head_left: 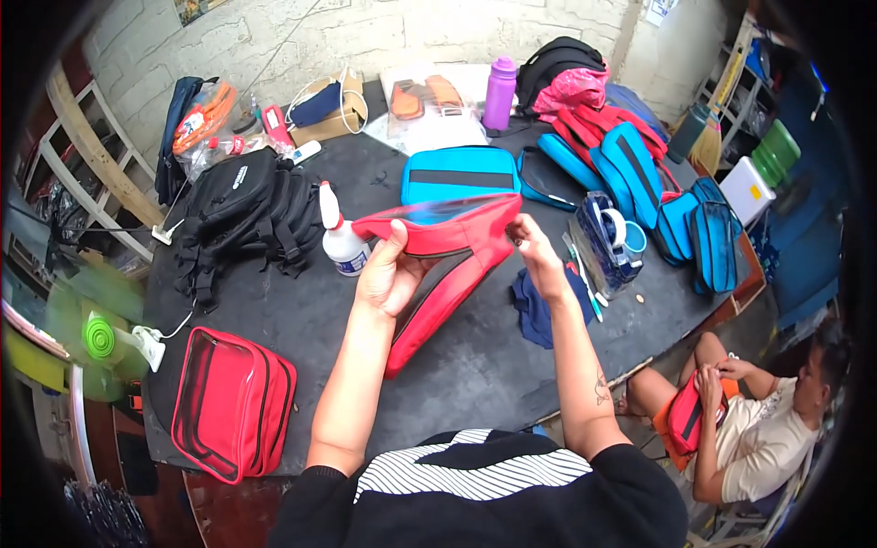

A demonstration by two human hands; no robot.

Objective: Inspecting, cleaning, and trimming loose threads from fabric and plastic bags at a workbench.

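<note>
A red zip pouch [461, 236] with a clear plastic panel hangs open above the table, its lid flap slanting down toward me. My left hand [393, 279] grips its left side, thumb on top and the other fingers beneath. At the opposite corner my right hand [539, 254] has its fingers closed on the red edge. Behind the pouch lies a blue pouch [457, 169] with a black zip stripe. A white spray bottle [344, 245] with a red neck stands just left of it. Below my right hand is a crumpled navy cloth [539, 310].
A red clear-front case [274, 393] stands at the near left, a black backpack [247, 205] beyond it. Blue pouches [626, 173] line the right side, near tape rolls [610, 239]. A purple bottle [499, 96] stands behind. A seated co-worker [758, 420] handles another red pouch. A green fan [99, 338] is left.
</note>
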